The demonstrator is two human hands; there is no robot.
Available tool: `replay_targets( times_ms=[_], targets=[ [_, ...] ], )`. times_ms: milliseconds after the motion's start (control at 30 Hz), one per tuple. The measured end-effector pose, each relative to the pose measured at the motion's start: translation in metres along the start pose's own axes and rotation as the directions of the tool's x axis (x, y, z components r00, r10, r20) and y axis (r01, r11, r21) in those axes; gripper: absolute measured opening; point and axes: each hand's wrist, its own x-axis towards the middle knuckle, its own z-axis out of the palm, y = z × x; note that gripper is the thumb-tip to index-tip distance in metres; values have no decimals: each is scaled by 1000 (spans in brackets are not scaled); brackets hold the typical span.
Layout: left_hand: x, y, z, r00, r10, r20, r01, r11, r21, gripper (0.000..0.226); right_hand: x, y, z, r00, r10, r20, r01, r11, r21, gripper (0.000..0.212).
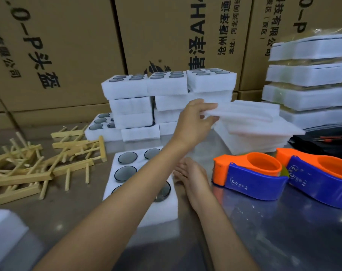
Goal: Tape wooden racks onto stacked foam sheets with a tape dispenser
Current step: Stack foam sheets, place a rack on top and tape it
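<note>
The left hand reaches forward across the worktop and pinches the near edge of a thin white foam sheet, thumb under and fingers over, lifting that edge off the sheet pile that lies just to its right. The right hand lies lower and nearer, fingers straight and relaxed, holding nothing, its fingertips at the right edge of a foam tray whose round pockets hold dark lenses; the left forearm crosses over this tray. Just right of the right hand sits an orange and blue tape dispenser, and a second dispenser sits beyond that one, further right; both rest on the worktop, touched by neither hand. Well to the left of both hands lies a loose heap of wooden racks, pale sticks with pegs, tangled over one another. Behind the left hand stands a wall of stacked foam blocks, the top ones showing lens pockets. Far to the right, past the sheet pile, rises a stack of foam bundles with pale wood between the layers. Brown cartons printed with black characters close off the back. A blurred white foam corner shows at the near left.
</note>
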Motion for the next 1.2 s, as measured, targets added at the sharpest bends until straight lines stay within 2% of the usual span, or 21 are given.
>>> replay_targets(
  times_ms=[67, 167, 267, 367, 467, 533, 600, 633, 700, 767, 800, 900, 1000, 1067, 1100, 1200],
  targets=[
    [-20, -9, -30, 993, 9, -118, -8, 1000, 4, 34, -4, 1, 0, 999, -43, 26, 42, 998, 35, 19],
    [-62, -30, -74, 972, -15, -236, 44, 992, 118, 33, -3, 4, -3, 995, -83, 48, 77, 990, 121, 25],
    [-110, -55, -109, 965, -73, -251, 137, 959, 248, 34, -7, 5, -3, 993, -102, 57, 92, 982, 166, 30],
    [-149, -73, -132, 963, -166, -214, 222, 936, 274, 31, -9, 7, -1, 984, -143, 104, 133, 986, 97, 19],
    [-174, -78, -140, 963, -238, -122, 259, 946, 197, 31, -14, 12, 0, 967, -181, 177, 192, 980, -50, 22],
    [-180, -80, -142, 947, -266, -181, 282, 957, 68, 30, -21, 13, 0, 960, -191, 203, 216, 970, -110, 28],
    [-176, -82, -145, 884, -364, -294, 362, 930, -63, 23, -26, 13, -1, 952, -193, 237, 227, 966, -125, 32],
    [-172, -83, -147, 844, -446, -298, 422, 895, -144, 22, -28, 13, -2, 948, -195, 251, 232, 964, -126, 34],
    [-167, -89, -146, 791, -596, -140, 532, 782, -326, 35, -35, 11, -2, 940, -192, 281, 236, 963, -132, 37],
    [-164, -93, -141, 773, -633, 33, 581, 687, -437, 38, -41, 11, 1, 930, -153, 333, 216, 963, -159, 46],
    [-162, -94, -138, 778, -626, 58, 580, 680, -449, 37, -43, 11, 3, 928, -131, 350, 202, 964, -174, 51],
    [-165, -104, -134, 788, -611, 76, 571, 679, -461, 47, -44, 11, 5, 930, -87, 356, 161, 970, -184, 59],
    [-163, -111, -140, 767, -632, 115, 601, 643, -474, 59, -44, 10, 6, 932, -72, 357, 142, 974, -175, 62],
    [-156, -112, -143, 777, -617, 123, 606, 682, -410, 56, -44, 12, 10, 948, -83, 306, 144, 972, -185, 60],
    [-151, -110, -145, 756, -645, 109, 624, 660, -418, 54, -43, 13, 11, 958, -94, 270, 149, 970, -193, 55],
    [-146, -110, -142, 730, -682, 38, 637, 660, -398, 31, -40, 15, 13, 983, -127, 129, 152, 966, -207, 30]
  ],
)
